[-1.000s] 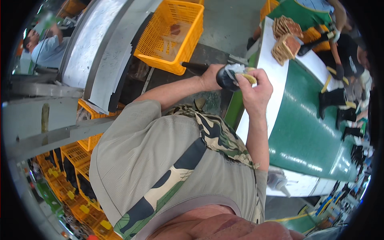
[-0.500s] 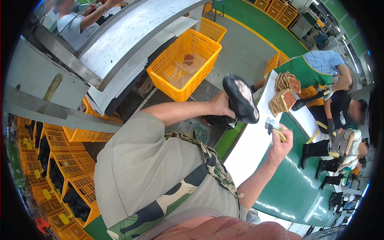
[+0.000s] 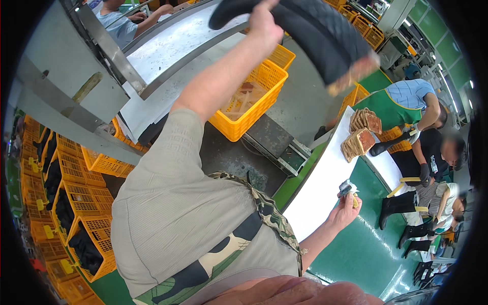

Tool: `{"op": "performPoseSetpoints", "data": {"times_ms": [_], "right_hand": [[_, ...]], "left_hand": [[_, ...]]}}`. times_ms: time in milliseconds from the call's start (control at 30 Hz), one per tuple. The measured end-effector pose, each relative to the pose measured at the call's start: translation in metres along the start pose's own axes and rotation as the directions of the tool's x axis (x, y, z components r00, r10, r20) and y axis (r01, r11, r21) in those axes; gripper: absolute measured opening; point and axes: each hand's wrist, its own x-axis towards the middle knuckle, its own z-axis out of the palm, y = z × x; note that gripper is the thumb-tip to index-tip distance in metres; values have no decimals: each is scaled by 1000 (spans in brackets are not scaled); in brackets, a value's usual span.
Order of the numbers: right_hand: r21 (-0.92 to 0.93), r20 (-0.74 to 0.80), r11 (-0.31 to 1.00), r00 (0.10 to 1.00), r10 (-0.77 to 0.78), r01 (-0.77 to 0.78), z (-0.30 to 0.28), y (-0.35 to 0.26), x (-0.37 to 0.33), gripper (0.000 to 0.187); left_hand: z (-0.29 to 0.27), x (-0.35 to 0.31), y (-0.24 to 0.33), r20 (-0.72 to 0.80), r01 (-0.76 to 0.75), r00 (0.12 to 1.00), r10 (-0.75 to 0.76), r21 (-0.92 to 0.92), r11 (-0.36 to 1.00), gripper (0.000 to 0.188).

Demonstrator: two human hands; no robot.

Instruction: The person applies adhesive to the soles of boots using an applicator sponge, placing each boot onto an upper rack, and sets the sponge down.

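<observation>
Black boot (image 3: pixel 317 38) held up in left hand (image 3: pixel 265 26); small yellow-and-grey item (image 3: pixel 347 188) in right hand (image 3: pixel 343 215).
Right grip pinched on the item, exact kind unclear, above white tabletop (image 3: pixel 311 199); left grip wrapped round boot near ankle, boot in the air, top end blurred, pale lining showing; yellow crate (image 3: pixel 235 125) beneath left forearm; two stacks of brown pads (image 3: pixel 357 144) farther along tabletop; co-workers (image 3: pixel 414 94) beyond.

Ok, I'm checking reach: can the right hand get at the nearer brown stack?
Probably yes: nothing visible stands between the right hand and the nearer brown stack, though that hand holds a tool.
</observation>
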Motion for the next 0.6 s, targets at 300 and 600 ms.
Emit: {"op": "performPoseSetpoints", "data": {"times_ms": [300, 600], "right_hand": [[-3, -15, 1000, 1000, 15, -15, -38, -4, -20, 16], [-7, -61, 998, 996, 60, -61, -72, 7, -33, 15]], "left_hand": [[-37, 84, 165, -418, -329, 854, 309, 26, 944, 57], [-72, 59, 206, -696, 454, 346, 629, 711, 537, 42]]}}
